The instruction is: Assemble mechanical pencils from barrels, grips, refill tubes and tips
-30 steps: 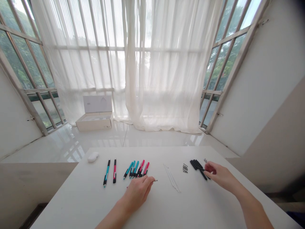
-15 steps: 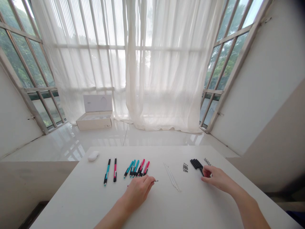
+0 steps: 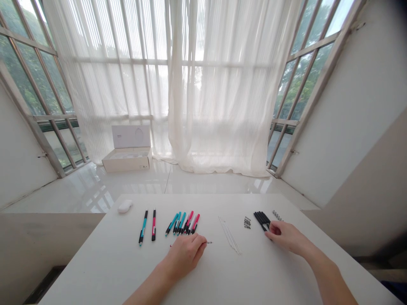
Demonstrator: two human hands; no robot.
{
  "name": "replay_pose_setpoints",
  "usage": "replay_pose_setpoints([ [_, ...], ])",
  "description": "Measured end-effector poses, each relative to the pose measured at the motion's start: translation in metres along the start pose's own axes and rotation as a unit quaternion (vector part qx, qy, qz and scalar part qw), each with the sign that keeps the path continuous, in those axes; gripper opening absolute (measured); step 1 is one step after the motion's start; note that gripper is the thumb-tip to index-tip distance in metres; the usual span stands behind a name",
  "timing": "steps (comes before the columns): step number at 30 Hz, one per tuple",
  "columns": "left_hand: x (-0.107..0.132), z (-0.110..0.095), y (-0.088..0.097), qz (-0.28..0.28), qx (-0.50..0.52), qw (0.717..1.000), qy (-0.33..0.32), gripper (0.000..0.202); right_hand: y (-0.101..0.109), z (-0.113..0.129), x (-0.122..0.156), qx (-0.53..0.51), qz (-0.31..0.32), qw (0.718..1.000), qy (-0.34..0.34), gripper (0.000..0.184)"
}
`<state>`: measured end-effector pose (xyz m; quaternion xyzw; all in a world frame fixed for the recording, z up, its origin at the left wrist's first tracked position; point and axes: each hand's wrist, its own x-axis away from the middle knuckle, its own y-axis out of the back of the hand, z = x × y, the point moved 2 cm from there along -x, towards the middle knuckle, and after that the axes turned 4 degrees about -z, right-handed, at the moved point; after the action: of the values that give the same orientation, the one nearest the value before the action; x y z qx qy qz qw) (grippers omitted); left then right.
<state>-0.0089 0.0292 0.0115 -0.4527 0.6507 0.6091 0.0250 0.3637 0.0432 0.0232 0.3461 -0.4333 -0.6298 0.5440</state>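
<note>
My left hand (image 3: pixel 186 254) lies curled on the white table (image 3: pixel 222 275), fingers closed on a thin pen part (image 3: pixel 208 242) whose tip sticks out to the right. My right hand (image 3: pixel 286 237) rests at the near end of a bunch of black pen barrels (image 3: pixel 261 219), fingers pinched on one of them. Between the hands lie thin white refills (image 3: pixel 229 235) and a small heap of dark springs (image 3: pixel 247 222). Small grey tips (image 3: pixel 277 215) lie just beyond the right hand.
A row of several teal and pink pens (image 3: pixel 183 223) lies beyond my left hand, with two separate pens (image 3: pixel 148 225) further left. A white case (image 3: pixel 125 206) sits near the table's far left corner. An open white box (image 3: pixel 129 154) stands on the floor by the curtain.
My right hand has drawn back from the grey tips to the near end of the black barrels and closed on one. My left hand has stayed put.
</note>
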Motion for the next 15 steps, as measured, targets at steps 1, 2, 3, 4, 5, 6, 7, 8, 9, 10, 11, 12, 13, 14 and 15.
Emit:
replay_pose_setpoints([
  [1, 0.000, 0.000, 0.000, 0.000, 0.000, 1.000, -0.001, 0.022, -0.001, 0.002, -0.001, 0.007, -0.012, 1.000, 0.005, 0.023],
  [2, 0.000, 0.000, 0.000, 0.000, -0.001, 1.000, -0.002, 0.022, -0.002, 0.005, -0.002, 0.014, -0.025, 1.000, 0.008, 0.024],
  [3, 0.000, -0.001, 0.000, 0.000, -0.001, 1.000, -0.003, 0.021, -0.004, 0.006, -0.002, 0.024, -0.038, 0.999, 0.010, 0.024],
  [4, 0.000, -0.001, 0.000, 0.000, -0.002, 1.000, -0.005, 0.020, -0.006, 0.007, -0.003, 0.034, -0.047, 0.998, 0.008, 0.022],
  [5, 0.000, -0.001, 0.000, 0.001, -0.003, 1.000, -0.008, 0.020, -0.008, 0.007, -0.004, 0.045, -0.052, 0.998, 0.005, 0.020],
  [6, 0.000, -0.001, 0.000, 0.001, -0.004, 1.000, -0.010, 0.019, -0.010, 0.007, -0.004, 0.054, -0.054, 0.997, 0.003, 0.019],
  [7, 0.000, -0.001, 0.000, 0.000, -0.005, 1.000, -0.012, 0.019, -0.011, 0.006, -0.004, 0.061, -0.055, 0.997, 0.002, 0.018],
  [8, 0.000, -0.001, 0.000, 0.000, -0.005, 1.000, -0.013, 0.018, -0.011, 0.006, -0.004, 0.066, -0.056, 0.996, 0.002, 0.017],
  [9, 0.001, -0.001, 0.000, -0.001, -0.004, 1.000, -0.013, 0.018, -0.011, 0.006, -0.004, 0.067, -0.059, 0.996, 0.002, 0.017],
  [10, 0.001, -0.001, -0.001, -0.002, -0.002, 1.000, -0.012, 0.018, -0.010, 0.008, -0.004, 0.062, -0.064, 0.996, 0.007, 0.018],
  [11, 0.001, 0.000, -0.001, -0.003, -0.001, 1.000, -0.011, 0.018, -0.009, 0.013, -0.004, 0.050, -0.069, 0.996, 0.018, 0.019],
  [12, 0.001, 0.000, -0.002, -0.004, 0.000, 1.000, -0.010, 0.018, -0.008, 0.020, -0.002, 0.030, -0.073, 0.996, 0.036, 0.020],
  [13, 0.001, 0.000, -0.002, -0.005, 0.001, 1.000, -0.009, 0.017, -0.007, 0.030, 0.000, 0.001, -0.072, 0.995, 0.062, 0.022],
  [14, 0.001, 0.000, -0.002, -0.006, 0.001, 1.000, -0.007, 0.017, -0.007, 0.044, 0.004, -0.033, -0.067, 0.993, 0.094, 0.024],
  [15, 0.001, 0.000, -0.002, -0.007, 0.002, 1.000, -0.005, 0.017, -0.009, 0.059, 0.009, -0.070, -0.056, 0.988, 0.128, 0.025],
])
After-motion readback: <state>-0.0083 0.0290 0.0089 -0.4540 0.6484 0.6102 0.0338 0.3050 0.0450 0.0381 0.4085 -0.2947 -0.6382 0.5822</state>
